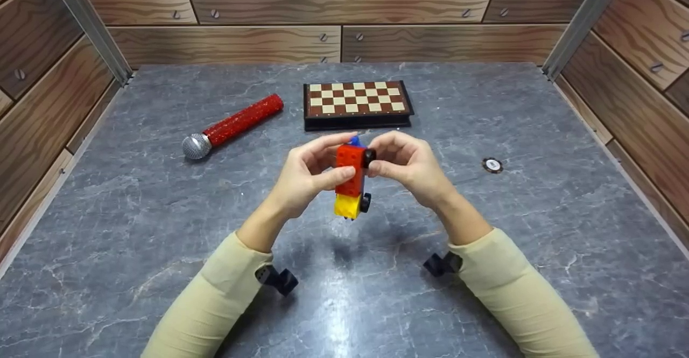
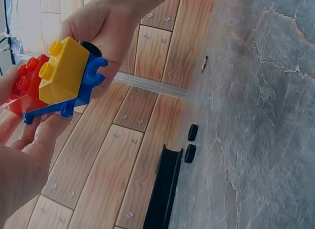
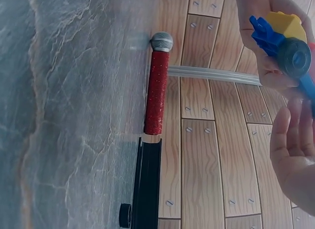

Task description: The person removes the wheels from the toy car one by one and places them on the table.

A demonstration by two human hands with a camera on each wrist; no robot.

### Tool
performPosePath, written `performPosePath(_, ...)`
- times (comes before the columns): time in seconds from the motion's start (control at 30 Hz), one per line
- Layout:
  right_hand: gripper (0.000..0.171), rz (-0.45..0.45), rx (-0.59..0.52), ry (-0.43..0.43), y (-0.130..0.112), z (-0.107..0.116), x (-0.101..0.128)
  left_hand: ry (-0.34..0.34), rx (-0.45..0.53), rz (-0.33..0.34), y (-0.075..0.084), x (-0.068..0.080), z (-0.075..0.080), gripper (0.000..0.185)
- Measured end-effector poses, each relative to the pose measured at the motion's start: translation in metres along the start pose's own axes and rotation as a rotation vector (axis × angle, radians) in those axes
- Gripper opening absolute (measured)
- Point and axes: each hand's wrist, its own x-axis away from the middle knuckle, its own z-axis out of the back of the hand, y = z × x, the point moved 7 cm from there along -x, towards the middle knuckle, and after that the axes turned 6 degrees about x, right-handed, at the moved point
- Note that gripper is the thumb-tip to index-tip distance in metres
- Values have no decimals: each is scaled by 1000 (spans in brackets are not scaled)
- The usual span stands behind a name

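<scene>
A toy block car (image 1: 350,180) is held up over the table, with red blocks, a yellow sloped block (image 2: 64,71), a blue base (image 3: 268,37) and black wheels. My left hand (image 1: 309,172) grips its red part between thumb and fingers. On the other side, my right hand (image 1: 409,167) pinches a black wheel (image 1: 369,158) at the car's far end. Another black wheel (image 3: 294,57) sits beside the yellow block. Blue hooks stick out of the base in the left wrist view. My fingers partly hide the car's far end.
Behind the hands lies a folded chessboard box (image 1: 358,105). A red glittery microphone (image 1: 242,120) lies to its left, and a round chip (image 1: 492,165) to the right. Two loose black wheels (image 2: 190,153) stand on the table near the box. Wood-patterned walls enclose the table.
</scene>
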Motion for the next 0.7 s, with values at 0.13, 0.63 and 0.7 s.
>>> performPosePath(0.13,21,-28,-63,-32,2,-2,1,-35,6,-10,-1,1,-3,55)
performPosePath(0.63,20,-20,-97,-90,0,-2,0,-83,-20,-22,0,1,-6,56)
performPosePath(0.7,20,-10,-100,-84,0,-2,0,-82,-23,-24,0,1,-6,56)
